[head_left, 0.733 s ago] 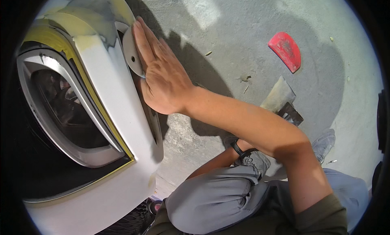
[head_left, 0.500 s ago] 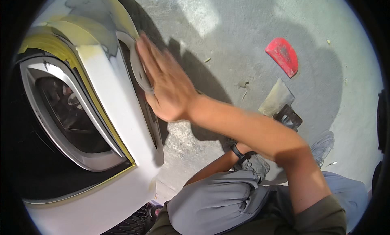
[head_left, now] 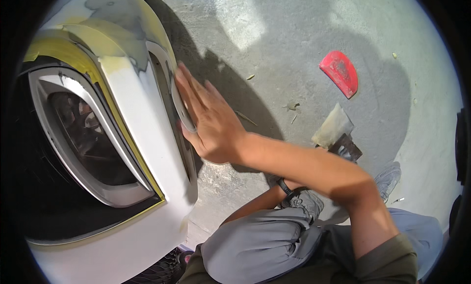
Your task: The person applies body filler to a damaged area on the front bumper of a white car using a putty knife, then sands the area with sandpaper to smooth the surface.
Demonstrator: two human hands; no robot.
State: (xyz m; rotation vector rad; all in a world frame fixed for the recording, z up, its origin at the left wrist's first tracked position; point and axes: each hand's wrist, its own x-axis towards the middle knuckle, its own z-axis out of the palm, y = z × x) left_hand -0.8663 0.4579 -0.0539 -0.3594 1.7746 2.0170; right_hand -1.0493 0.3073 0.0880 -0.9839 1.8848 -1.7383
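My right hand [head_left: 212, 124] lies with fingers extended along a grey sandpaper disc [head_left: 182, 111], holding it against the outer edge of a slot on a white car body panel [head_left: 140, 112]. The disc bends around that edge, and a hole shows in it. My left hand [head_left: 293, 184], below a dark wristband, passes beneath my right forearm, which hides most of it; its grip does not show. Past that forearm, a beige flat piece [head_left: 333, 126] and a dark, smeared plate [head_left: 346, 149] show close to where it reaches.
Yellow masking tape [head_left: 78, 57] borders a black area with a silver-framed lamp [head_left: 91, 132]. Grey and yellowish filler patches [head_left: 115, 19] cover the panel's upper part. A red half-round piece [head_left: 339, 73] lies on the concrete floor [head_left: 294, 53] among small scraps. My shoes are close below.
My right hand and the sandpaper disc have slid down along the slot's edge and slightly right. The whole view has shifted slightly.
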